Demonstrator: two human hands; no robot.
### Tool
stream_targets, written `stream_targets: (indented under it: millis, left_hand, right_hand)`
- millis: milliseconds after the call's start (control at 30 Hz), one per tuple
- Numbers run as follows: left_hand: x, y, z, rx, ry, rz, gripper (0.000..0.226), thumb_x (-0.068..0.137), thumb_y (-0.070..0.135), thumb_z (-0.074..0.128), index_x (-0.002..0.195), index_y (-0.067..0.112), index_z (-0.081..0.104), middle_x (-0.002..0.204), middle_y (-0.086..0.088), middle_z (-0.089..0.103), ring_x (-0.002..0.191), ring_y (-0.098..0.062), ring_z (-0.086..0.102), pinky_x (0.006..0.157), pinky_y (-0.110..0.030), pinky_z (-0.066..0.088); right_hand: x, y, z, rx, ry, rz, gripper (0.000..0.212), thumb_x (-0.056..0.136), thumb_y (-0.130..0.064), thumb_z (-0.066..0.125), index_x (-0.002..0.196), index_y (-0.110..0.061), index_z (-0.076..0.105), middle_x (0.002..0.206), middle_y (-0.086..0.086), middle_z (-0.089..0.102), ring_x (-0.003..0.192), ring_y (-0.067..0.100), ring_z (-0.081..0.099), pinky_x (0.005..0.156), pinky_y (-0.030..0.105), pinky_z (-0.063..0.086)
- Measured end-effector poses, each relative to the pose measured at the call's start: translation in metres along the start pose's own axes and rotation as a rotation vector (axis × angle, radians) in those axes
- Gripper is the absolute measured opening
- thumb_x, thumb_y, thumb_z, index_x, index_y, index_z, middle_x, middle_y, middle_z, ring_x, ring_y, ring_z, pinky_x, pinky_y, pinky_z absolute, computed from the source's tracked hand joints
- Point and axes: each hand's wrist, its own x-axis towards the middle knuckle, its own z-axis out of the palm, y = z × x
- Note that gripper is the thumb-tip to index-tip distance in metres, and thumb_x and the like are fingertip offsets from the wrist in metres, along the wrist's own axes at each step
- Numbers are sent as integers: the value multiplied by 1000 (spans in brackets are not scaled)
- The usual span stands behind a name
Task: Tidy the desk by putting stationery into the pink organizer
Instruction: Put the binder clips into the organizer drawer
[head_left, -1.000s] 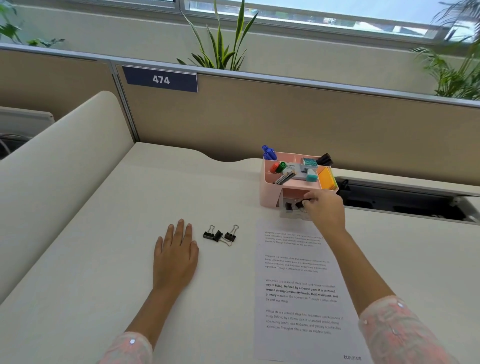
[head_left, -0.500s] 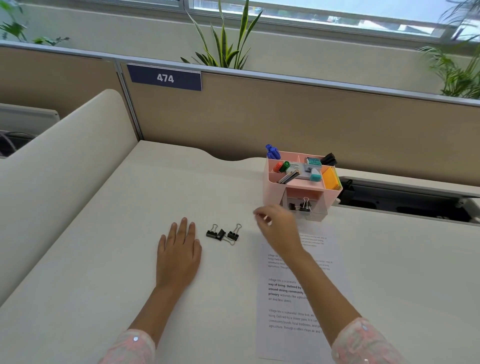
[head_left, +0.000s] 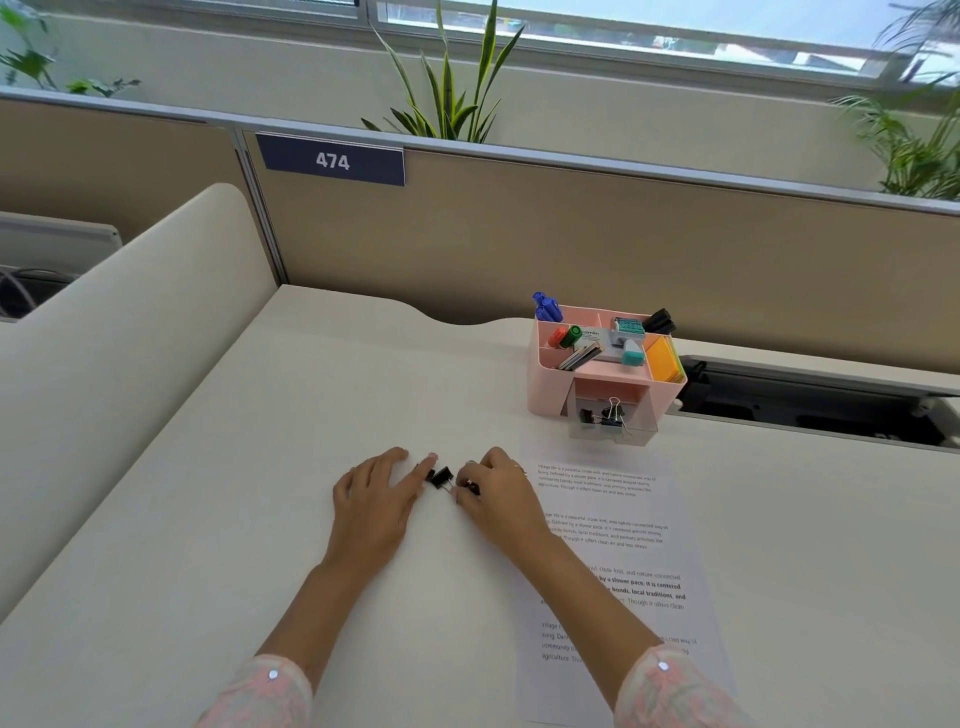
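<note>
The pink organizer (head_left: 543, 384) stands at the back right of the desk, with markers, pens, sticky notes and an eraser in its top compartments. Its clear front drawer (head_left: 641, 423) is pulled out and holds two black binder clips (head_left: 610, 413). In the middle of the desk lie more black binder clips (head_left: 440, 477). My left hand (head_left: 376, 499) rests flat beside them, its fingertips touching one clip. My right hand (head_left: 496, 491) comes from the other side, fingers curled around a binder clip (head_left: 471, 487) on the desk.
A printed sheet of paper (head_left: 613, 571) lies under my right forearm, in front of the organizer. A beige partition with the sign 474 (head_left: 332, 161) backs the desk, a curved divider (head_left: 130, 322) closes the left side, and a cable slot (head_left: 810, 405) opens behind the organizer.
My right hand left the organizer's drawer, swung left and down to the clips on the desk, and closed on one. My left hand slid right until its fingers touched the clips.
</note>
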Motion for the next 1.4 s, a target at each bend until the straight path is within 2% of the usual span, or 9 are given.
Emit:
stream_targets:
  millis: [233, 367, 533, 733, 867, 1000, 1167, 1333, 1400]
  left_hand:
    - [2, 3, -1, -129, 74, -25, 34, 88, 48, 35, 112, 42, 58, 109, 9, 50, 98, -18, 49, 84, -39, 37]
    - [1, 1, -1, -171, 110, -41, 34, 86, 50, 37, 105, 37, 62, 103, 9, 49, 91, -16, 48, 78, -34, 35]
    - [-1, 2, -1, -217, 142, -51, 29, 88, 38, 41, 103, 29, 64, 98, 3, 52, 82, -20, 51, 72, -33, 36]
    - [-3, 1, -4, -342, 183, -48, 22, 86, 10, 63, 108, 17, 65, 99, 0, 56, 82, -21, 51, 74, -32, 43]
    - [-5, 3, -9, -460, 183, -107, 20, 86, 6, 63, 105, 15, 66, 101, 6, 56, 87, -13, 55, 73, -19, 39]
    - [-5, 6, -18, -665, 197, -223, 19, 87, 4, 61, 102, 14, 66, 101, 4, 59, 89, -6, 61, 74, -8, 40]
    - [-8, 30, -32, -913, 215, -284, 20, 88, 5, 61, 99, 21, 65, 103, 6, 61, 94, 0, 60, 73, -7, 44]
    - [-9, 77, -41, -922, 168, -53, 20, 85, 6, 65, 99, 21, 64, 99, 10, 61, 94, -8, 62, 74, -19, 49]
    - [-12, 91, -43, -866, 165, 54, 19, 86, 8, 65, 100, 20, 63, 99, 11, 60, 96, -9, 60, 75, -17, 46]
  right_hand:
    - [-4, -5, -1, 55, 95, -18, 14, 85, -13, 57, 93, -11, 68, 95, 6, 55, 90, 26, 53, 75, 26, 41]
    - [-6, -7, -34, 202, 350, -30, 9, 82, -8, 65, 88, -7, 70, 89, 3, 59, 77, 13, 54, 72, 15, 38]
    - [2, 19, -100, 117, 542, 59, 14, 83, -4, 62, 92, -5, 72, 91, 3, 64, 83, 9, 52, 76, 8, 35]
    - [27, 75, -145, -122, 338, 262, 17, 89, -9, 58, 96, -6, 73, 98, 13, 69, 86, 21, 59, 72, 23, 41]
    - [32, 82, -149, -190, 209, 278, 19, 91, -9, 56, 100, -4, 72, 100, 12, 70, 89, 23, 60, 77, 28, 46]
    - [29, 80, -141, -173, 271, 288, 18, 91, -11, 57, 99, -5, 72, 100, 11, 70, 88, 20, 59, 75, 25, 44]
    - [3, 45, -120, -1, 558, 125, 11, 84, -6, 63, 90, -6, 72, 92, 6, 69, 83, 13, 56, 75, 21, 45]
    - [-33, 5, -89, 423, 295, 214, 14, 84, -24, 68, 92, -14, 74, 80, -5, 71, 74, 3, 64, 70, 12, 50]
    - [-44, 0, -79, 646, 174, 296, 13, 83, -25, 70, 89, -14, 74, 77, -1, 73, 72, 7, 67, 72, 17, 54]
